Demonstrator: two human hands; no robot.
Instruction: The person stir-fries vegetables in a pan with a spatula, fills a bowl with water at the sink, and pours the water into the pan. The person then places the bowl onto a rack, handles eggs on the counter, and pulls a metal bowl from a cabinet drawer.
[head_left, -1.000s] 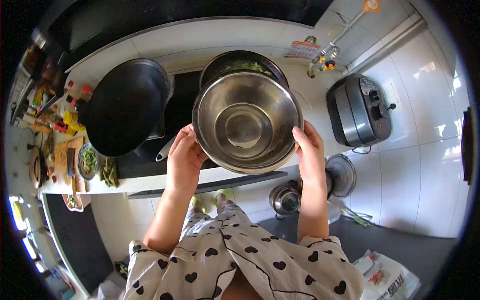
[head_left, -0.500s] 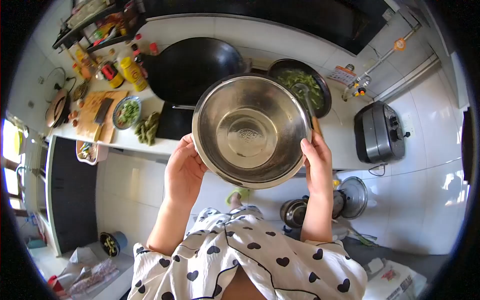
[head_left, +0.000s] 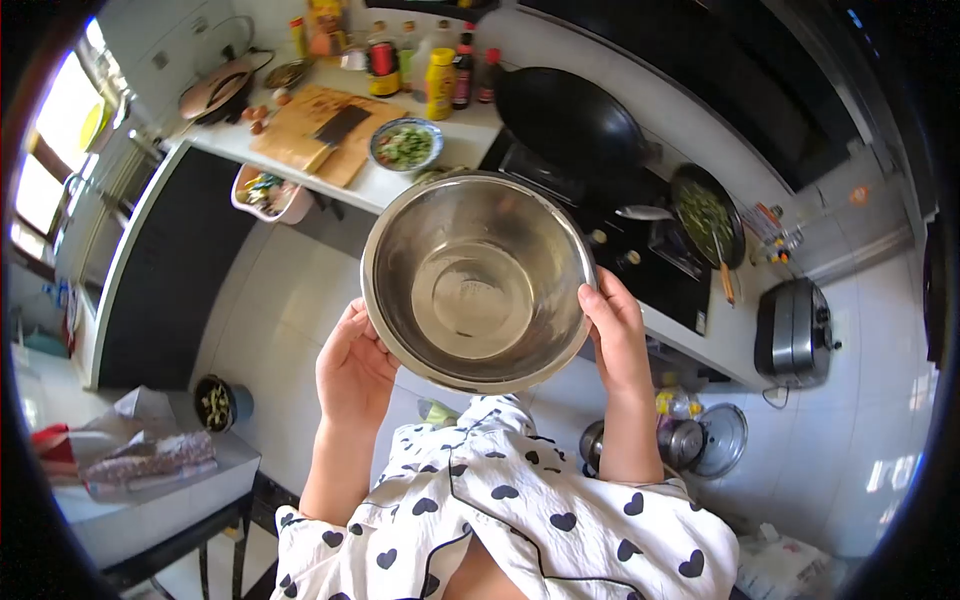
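Between my two hands is a round stainless steel mixing bowl (head_left: pixel 474 300), tilted so that I look down into it. Only a wet sheen shows on its bottom. My left hand (head_left: pixel 357 365) grips the lower left of the rim, fingers curled beneath. On the right side, my right hand (head_left: pixel 615 330) has its thumb on the rim and its other fingers behind the wall. Beyond the bowl, a black wok (head_left: pixel 570 120) sits on the stove, and a black pan (head_left: pixel 708 215) of chopped greens with a wooden-handled utensil stands farther right.
A cutting board (head_left: pixel 300 130) with a cleaver (head_left: pixel 342 124) lies on the left counter beside a patterned bowl (head_left: pixel 407 146) of chopped vegetables. Sauce bottles (head_left: pixel 440 85) line the wall. A pink bin (head_left: pixel 270 195) hangs at the counter edge. A black toaster oven (head_left: pixel 793 333) stands right.
My view has turned left, so the counter, wok and pan shift right in the picture. The steel bowl stays in both hands, slightly lower and farther left in view.
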